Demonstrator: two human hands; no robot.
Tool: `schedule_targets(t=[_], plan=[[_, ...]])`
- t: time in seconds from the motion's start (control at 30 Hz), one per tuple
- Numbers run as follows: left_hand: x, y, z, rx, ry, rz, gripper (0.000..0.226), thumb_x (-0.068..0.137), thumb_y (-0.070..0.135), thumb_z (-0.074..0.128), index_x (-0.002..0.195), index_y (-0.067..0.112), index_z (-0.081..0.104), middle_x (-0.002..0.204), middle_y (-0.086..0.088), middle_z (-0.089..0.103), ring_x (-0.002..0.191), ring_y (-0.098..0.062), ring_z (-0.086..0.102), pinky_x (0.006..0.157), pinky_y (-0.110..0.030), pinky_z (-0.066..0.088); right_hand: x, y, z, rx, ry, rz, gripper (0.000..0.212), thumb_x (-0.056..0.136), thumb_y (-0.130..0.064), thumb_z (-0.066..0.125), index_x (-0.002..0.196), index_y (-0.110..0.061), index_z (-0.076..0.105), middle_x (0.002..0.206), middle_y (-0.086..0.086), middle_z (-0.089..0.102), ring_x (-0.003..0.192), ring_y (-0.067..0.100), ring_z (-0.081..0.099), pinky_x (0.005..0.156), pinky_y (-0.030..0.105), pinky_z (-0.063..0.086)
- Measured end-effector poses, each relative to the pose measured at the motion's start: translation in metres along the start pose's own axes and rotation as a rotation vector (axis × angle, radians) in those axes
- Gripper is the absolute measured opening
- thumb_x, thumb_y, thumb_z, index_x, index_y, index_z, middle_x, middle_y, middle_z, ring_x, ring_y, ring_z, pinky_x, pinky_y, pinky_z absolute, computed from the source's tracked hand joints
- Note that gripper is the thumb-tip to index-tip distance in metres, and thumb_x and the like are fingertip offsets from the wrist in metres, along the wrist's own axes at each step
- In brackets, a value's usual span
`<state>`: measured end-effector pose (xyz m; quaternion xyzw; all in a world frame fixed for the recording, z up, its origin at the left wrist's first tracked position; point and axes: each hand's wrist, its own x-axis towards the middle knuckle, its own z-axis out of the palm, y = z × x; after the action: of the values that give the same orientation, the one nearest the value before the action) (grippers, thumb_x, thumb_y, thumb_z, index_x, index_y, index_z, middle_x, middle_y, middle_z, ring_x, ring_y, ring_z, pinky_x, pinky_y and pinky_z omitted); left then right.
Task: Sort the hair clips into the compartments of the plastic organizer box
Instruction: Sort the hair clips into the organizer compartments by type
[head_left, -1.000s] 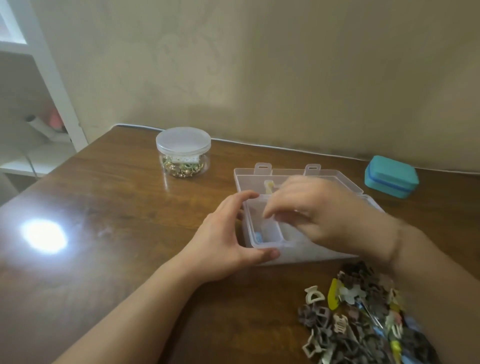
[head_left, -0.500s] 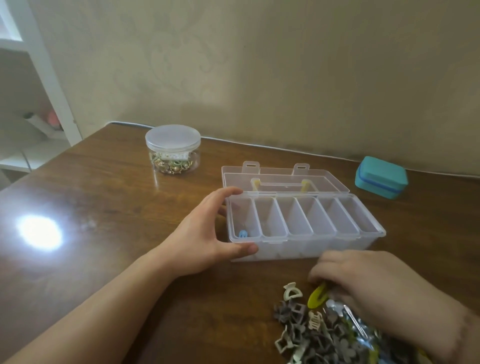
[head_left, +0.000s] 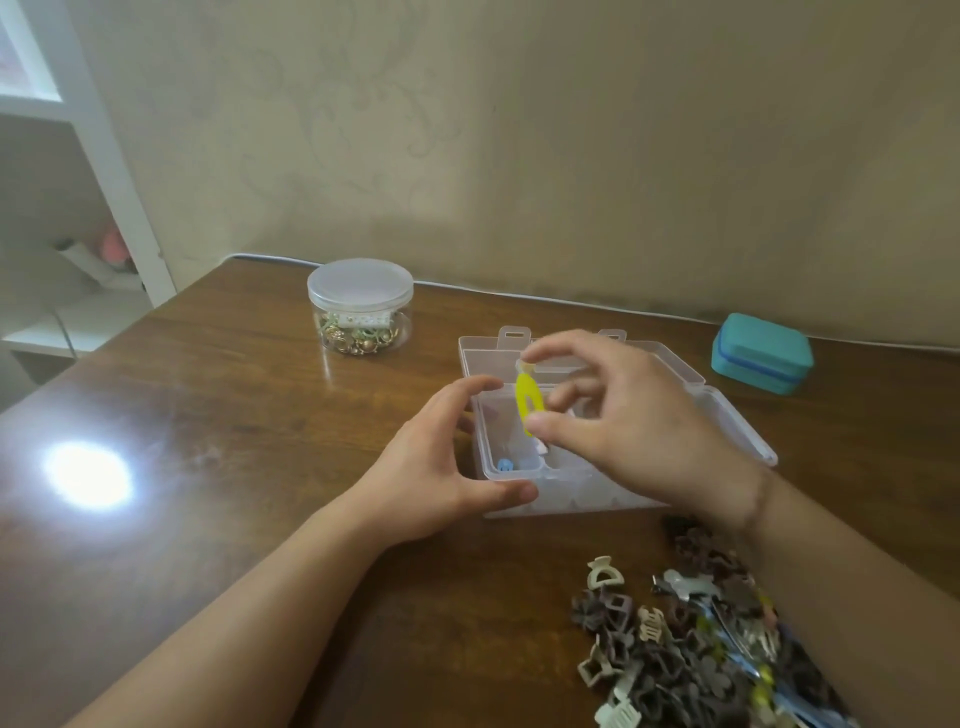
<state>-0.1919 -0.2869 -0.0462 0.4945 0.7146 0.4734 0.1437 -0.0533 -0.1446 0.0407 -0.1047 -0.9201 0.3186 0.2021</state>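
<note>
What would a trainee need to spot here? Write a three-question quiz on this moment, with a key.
1. True or false: the right hand pinches a yellow hair clip over the organizer box.
2. What does the left hand do? A) digs in the clip pile B) steadies the box's left end C) lifts the round jar
3. Fill in: a small ___ clip already lies in the leftmost compartment.

Key: 1 true; 2 B; 3 blue.
</note>
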Motion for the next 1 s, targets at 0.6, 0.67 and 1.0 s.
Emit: schedule_targets(t=[0.6,0.67,1.0], plan=[[0.000,0.004,-0.001,0.009,-0.012,-0.018,0.099,0.058,0.071,0.076,0.143,0.046,0.033,0.131,0.030,0.042,0.112,0.022,0.043,0.079,0.000,0.041,-0.082,0.033,-0.041,-0.654,-0.454,-0.177,0.021,0.089,-0.036,0.063,0.105,-0.048,0.067,0.104,-0.034,0.063,0.095,-0.010,0.059,0.080,0.015,0.049],[-0.001,0.006,-0.001,0.009,-0.017,-0.025,0.102,0.055,0.074,0.073,0.144,0.045,0.033,0.133,0.029,0.042,0.112,0.019,0.045,0.081,-0.003,0.041,-0.082,0.037,-0.039,-0.675,-0.467,-0.196,0.022,0.090,-0.038,0.061,0.109,-0.050,0.065,0.109,-0.033,0.061,0.098,-0.007,0.058,0.077,0.011,0.043],[-0.001,0.005,-0.001,0.017,-0.022,-0.026,0.101,0.056,0.075,0.074,0.143,0.048,0.031,0.138,0.026,0.041,0.115,0.018,0.043,0.081,0.000,0.039,-0.072,0.044,-0.039,-0.681,-0.547,-0.221,0.015,0.092,-0.036,0.058,0.103,-0.044,0.063,0.099,-0.028,0.060,0.084,-0.011,0.048,0.070,0.006,0.034]])
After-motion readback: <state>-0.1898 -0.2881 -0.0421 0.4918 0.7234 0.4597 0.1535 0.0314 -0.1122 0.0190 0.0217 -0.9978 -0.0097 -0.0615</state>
